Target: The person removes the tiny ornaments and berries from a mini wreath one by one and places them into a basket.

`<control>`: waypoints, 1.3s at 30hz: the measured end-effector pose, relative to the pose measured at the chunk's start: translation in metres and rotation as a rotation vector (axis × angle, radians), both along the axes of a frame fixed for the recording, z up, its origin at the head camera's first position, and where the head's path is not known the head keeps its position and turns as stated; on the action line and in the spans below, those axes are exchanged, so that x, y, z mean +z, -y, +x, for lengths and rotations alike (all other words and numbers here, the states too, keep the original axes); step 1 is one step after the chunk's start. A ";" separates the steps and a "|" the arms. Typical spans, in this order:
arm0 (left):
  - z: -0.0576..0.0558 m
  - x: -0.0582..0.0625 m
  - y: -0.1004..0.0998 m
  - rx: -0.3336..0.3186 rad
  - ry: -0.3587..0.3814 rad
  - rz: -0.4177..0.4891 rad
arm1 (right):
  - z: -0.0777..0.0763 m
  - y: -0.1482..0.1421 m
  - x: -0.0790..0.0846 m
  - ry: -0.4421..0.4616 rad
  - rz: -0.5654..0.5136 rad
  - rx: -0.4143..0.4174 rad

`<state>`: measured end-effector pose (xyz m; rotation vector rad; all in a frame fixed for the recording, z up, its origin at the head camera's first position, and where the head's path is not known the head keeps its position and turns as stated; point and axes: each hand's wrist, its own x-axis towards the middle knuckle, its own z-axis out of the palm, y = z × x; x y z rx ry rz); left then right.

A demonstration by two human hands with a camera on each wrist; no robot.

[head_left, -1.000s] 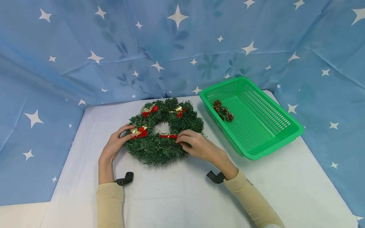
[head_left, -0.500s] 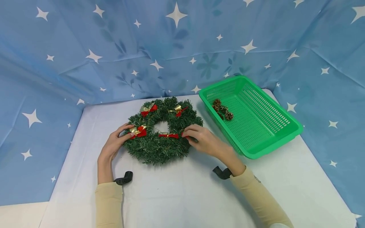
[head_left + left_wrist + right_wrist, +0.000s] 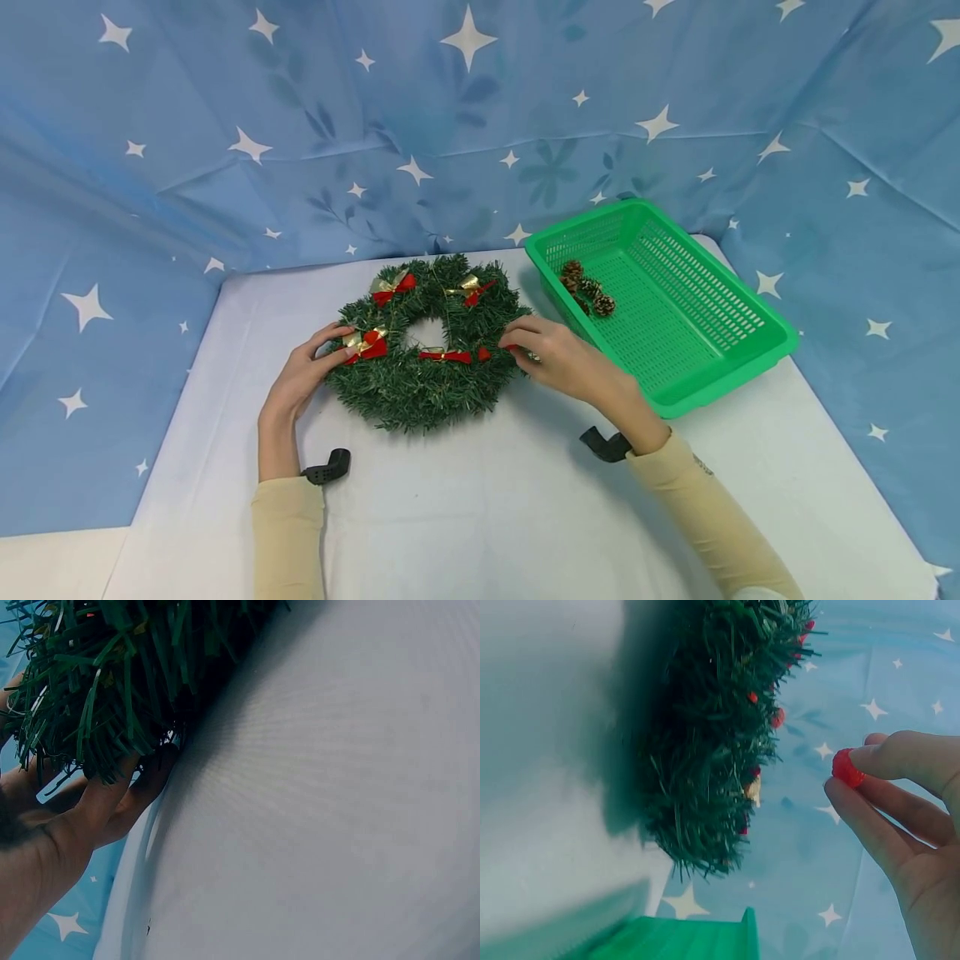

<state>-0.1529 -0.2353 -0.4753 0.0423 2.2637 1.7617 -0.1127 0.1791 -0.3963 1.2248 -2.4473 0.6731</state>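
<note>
Since half a second before, the right hand point(image 3: 558, 354) has moved further to the right over the green wreath point(image 3: 420, 392), and a small red piece point(image 3: 483, 354) on the wreath is now seen apart from its fingers. The left hand point(image 3: 303, 371) stays at the same place.

At the left side of the wreath, the left hand holds the outer edge: some fingers are curved under the greenery, while the thumb and the forefinger lie at a red and gold bow point(image 3: 369, 345). A second bow point(image 3: 394, 287) sits on the far left part of the wreath, a narrow red bow point(image 3: 446, 357) on the near part, beside the hole, and another bow point(image 3: 472, 290) on the far right part. The small red piece is just right of the narrow red bow.

Above the right part of the wreath, the right hand has its fingers nearly together; they pinch a small red berry point(image 3: 847, 769), which is apart from the greenery.

Right of the wreath, on the same white tabletop point(image 3: 465, 517), stands a green basket point(image 3: 652, 325), with pine cones point(image 3: 603, 305) along its wreath side.
</note>
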 end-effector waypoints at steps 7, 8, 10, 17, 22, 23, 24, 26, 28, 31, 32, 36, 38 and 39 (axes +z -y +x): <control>0.000 0.000 -0.001 -0.001 0.002 0.004 | -0.004 -0.009 0.007 -0.029 -0.002 0.001; 0.000 0.000 -0.001 0.001 0.002 0.006 | -0.005 -0.010 0.008 -0.032 0.000 0.002; -0.001 -0.001 0.000 0.002 0.002 0.011 | -0.005 -0.013 0.011 -0.033 0.008 0.000; -0.001 -0.001 0.001 -0.003 0.012 0.022 | -0.005 -0.023 0.022 0.019 0.065 -0.034; 0.001 -0.001 0.003 -0.008 0.012 0.023 | -0.006 -0.030 0.030 0.029 0.098 -0.054; 0.001 -0.001 0.003 -0.009 0.012 0.024 | -0.007 -0.031 0.031 0.025 0.097 -0.052; 0.002 -0.001 0.003 -0.010 0.012 0.025 | -0.007 -0.033 0.033 0.017 0.097 -0.051; 0.002 -0.001 0.003 -0.011 0.015 0.020 | -0.009 -0.037 0.036 0.004 0.093 -0.045; 0.002 0.000 0.003 -0.009 0.017 0.020 | -0.010 -0.041 0.039 -0.009 0.090 -0.040; 0.002 0.001 0.003 -0.009 0.008 0.018 | -0.013 -0.048 0.044 -0.021 0.081 -0.031; 0.002 0.001 0.003 -0.009 0.006 0.018 | -0.014 -0.050 0.045 -0.021 0.078 -0.029; 0.001 0.001 0.002 -0.014 0.000 0.019 | -0.019 -0.058 0.049 -0.003 0.069 -0.032; 0.001 0.001 0.002 -0.015 0.004 0.021 | -0.020 -0.061 0.052 0.009 0.070 -0.036; 0.001 0.001 0.002 -0.016 0.004 0.020 | -0.020 -0.062 0.053 0.015 0.072 -0.038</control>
